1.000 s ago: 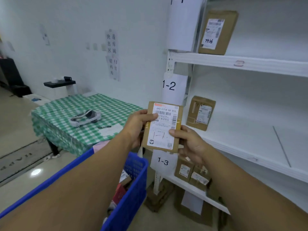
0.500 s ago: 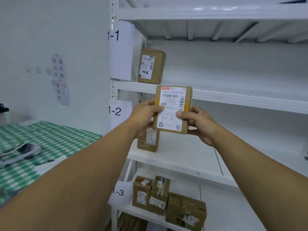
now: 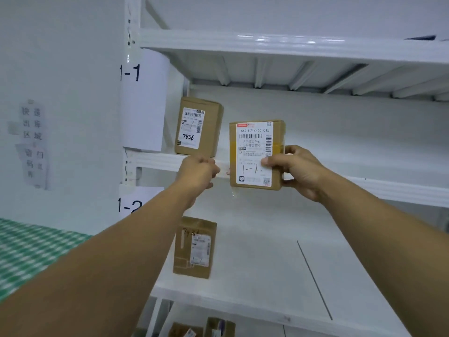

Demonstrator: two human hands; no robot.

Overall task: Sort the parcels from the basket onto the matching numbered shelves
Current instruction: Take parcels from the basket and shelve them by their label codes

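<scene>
My right hand [image 3: 295, 170] grips a brown parcel [image 3: 252, 154] by its right side, thumb on the white label handwritten "1-1". The parcel is upright in front of the edge of the shelf [image 3: 160, 160] tagged by the 1-1 sign [image 3: 143, 100]. My left hand [image 3: 198, 172] is just left of the parcel, apart from it, with fingers curled and nothing in them. Another parcel marked 7436 [image 3: 198, 127] stands on that shelf at the left.
The 1-2 shelf [image 3: 267, 276] below holds one upright parcel [image 3: 194, 248], beside the 1-2 sign [image 3: 131, 203]. More parcels [image 3: 218, 328] show on the lowest shelf. A green checked table [image 3: 31, 249] is at the left. Paper notices [image 3: 32, 144] hang on the wall.
The parcel went up and to the right to the 1-1 shelf edge. My left hand let go of it; only my right hand holds it. The view lifted and the basket left it.
</scene>
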